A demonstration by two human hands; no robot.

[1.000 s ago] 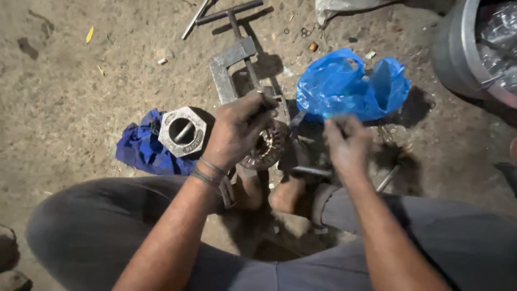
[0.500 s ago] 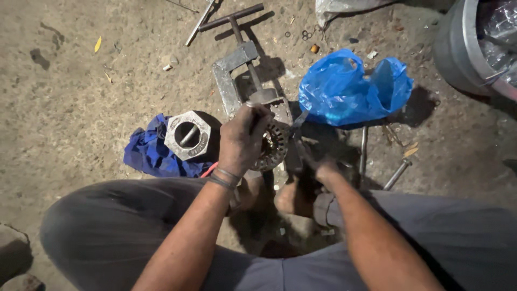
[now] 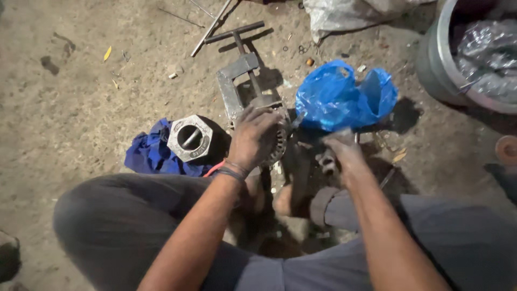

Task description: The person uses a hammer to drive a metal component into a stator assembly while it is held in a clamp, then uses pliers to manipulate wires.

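Note:
My left hand (image 3: pixel 253 137) presses down on a round toothed metal part (image 3: pixel 278 144) that sits in the jaw of a grey screw clamp (image 3: pixel 232 89) on the dirt ground. A thin metal tool tip (image 3: pixel 297 120) pokes out between that part and the blue bag. My right hand (image 3: pixel 342 153), blurred by motion, is closed around a dark tool (image 3: pixel 327 161) just right of the part, above my bare foot (image 3: pixel 288 196). What kind of tool it is cannot be made out.
A hexagonal metal housing (image 3: pixel 189 138) lies on a blue cloth (image 3: pixel 145 156) left of the clamp. A crumpled blue plastic bag (image 3: pixel 344 97) sits behind my right hand. A metal bucket (image 3: pixel 439 64), a white sack (image 3: pixel 350 16) and a loose rod (image 3: pixel 210 27) lie farther back.
My right hand dropped from beside the blue bag toward my foot, then came back up a little. My left hand stays on the round part.

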